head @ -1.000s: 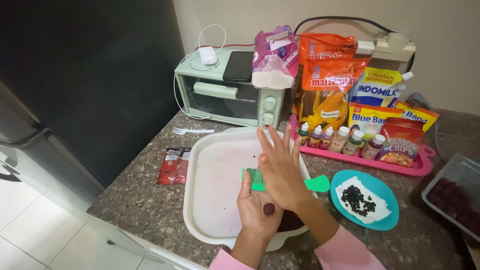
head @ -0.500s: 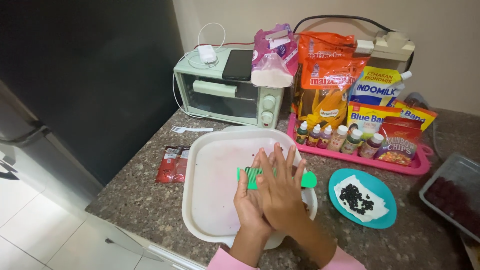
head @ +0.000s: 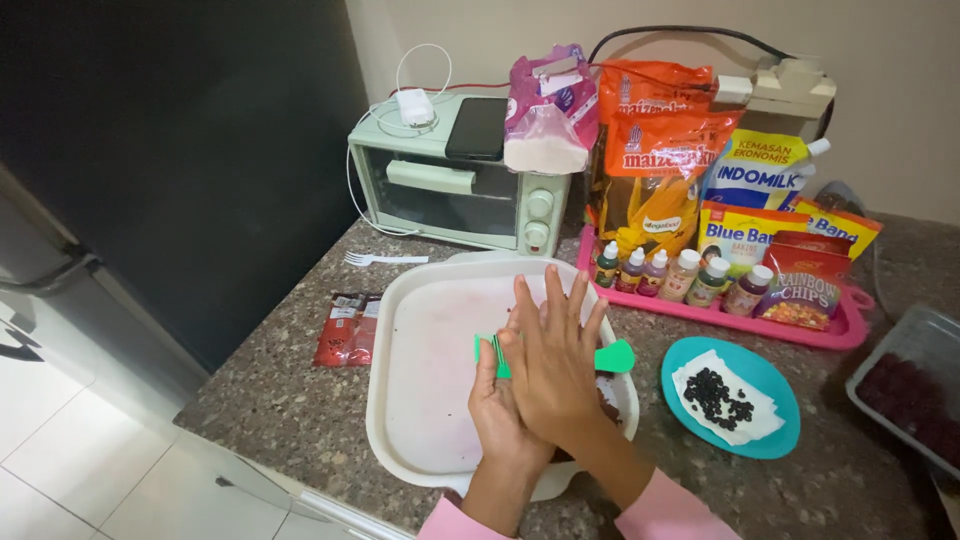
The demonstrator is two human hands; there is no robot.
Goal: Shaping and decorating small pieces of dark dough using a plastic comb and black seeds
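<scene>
The right hand (head: 552, 370) lies flat over the left hand (head: 497, 405), palm against palm, fingers straight and spread. What is pressed between the palms is hidden, so the grip cannot be told; a dark brown mass (head: 607, 405) shows just beside the right hand's edge. Both hands hover over the near right part of a white tray (head: 420, 400). The tray is rectangular with rounded corners; its floor carries a faint pink smear. A green scraper (head: 613, 357) lies across the tray behind the hands, its rounded end over the right rim and its other end showing left of the fingers.

The tray rests on a speckled brown stone counter (head: 270, 400). The counter ends at the left above a pale tiled floor (head: 90, 470). A dark panel (head: 180, 150) fills the left background; a beige wall (head: 880, 60) stands behind the counter.

- Teal plate (head: 775, 425), right of the tray: holds a white paper with small black pieces (head: 722, 398).
- Pink tray (head: 840, 330), behind the plate: holds a row of small bottles (head: 680, 272) and several snack packets.
- Clear tub (head: 920, 350), far right: holds dark red pieces.
- Mint-green toaster oven (head: 455, 195), behind the white tray: carries a phone (head: 477, 127) and a white charger on top.
- White plastic fork (head: 385, 259) and red sachet (head: 346, 328), left of the tray, on the counter.
</scene>
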